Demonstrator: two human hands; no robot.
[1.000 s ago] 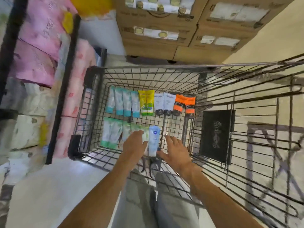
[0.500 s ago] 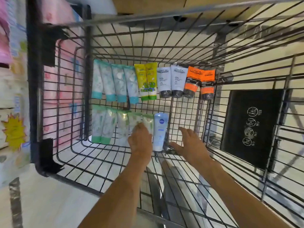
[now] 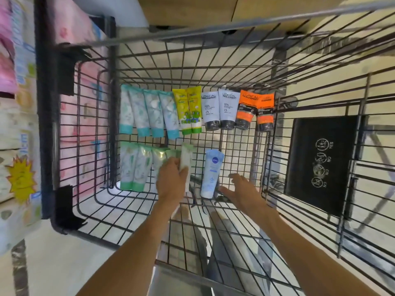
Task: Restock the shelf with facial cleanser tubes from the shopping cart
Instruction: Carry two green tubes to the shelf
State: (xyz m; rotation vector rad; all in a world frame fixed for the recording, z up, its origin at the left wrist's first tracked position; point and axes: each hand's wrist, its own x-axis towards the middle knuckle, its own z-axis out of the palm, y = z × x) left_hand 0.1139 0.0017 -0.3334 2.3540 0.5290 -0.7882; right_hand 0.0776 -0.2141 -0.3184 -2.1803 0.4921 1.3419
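Cleanser tubes lie in two rows on the floor of the wire shopping cart (image 3: pixel 92 116). The far row has several teal-capped tubes (image 3: pixel 147 113), two yellow tubes (image 3: pixel 188 111), two grey tubes (image 3: pixel 220 108) and two orange tubes (image 3: pixel 255 110). The near row has green-capped tubes (image 3: pixel 134 165) and a blue-white tube (image 3: pixel 211 173). My left hand (image 3: pixel 172 181) grips one pale green tube (image 3: pixel 186 160), tilted up off the row. My right hand (image 3: pixel 241 190) hovers with fingers spread just right of the blue-white tube, holding nothing.
A black child-seat flap (image 3: pixel 320 163) with warning icons hangs on the cart's right side. Pink packages (image 3: pixel 8 50) fill shelving at the left, with a yellow starburst tag (image 3: pixel 20 178) below. Cardboard boxes (image 3: pixel 188 9) stand beyond the cart.
The view has closed in on the cart. My left hand went from resting on the green tubes to gripping one and lifting it. My right hand stayed beside the blue-white tube.
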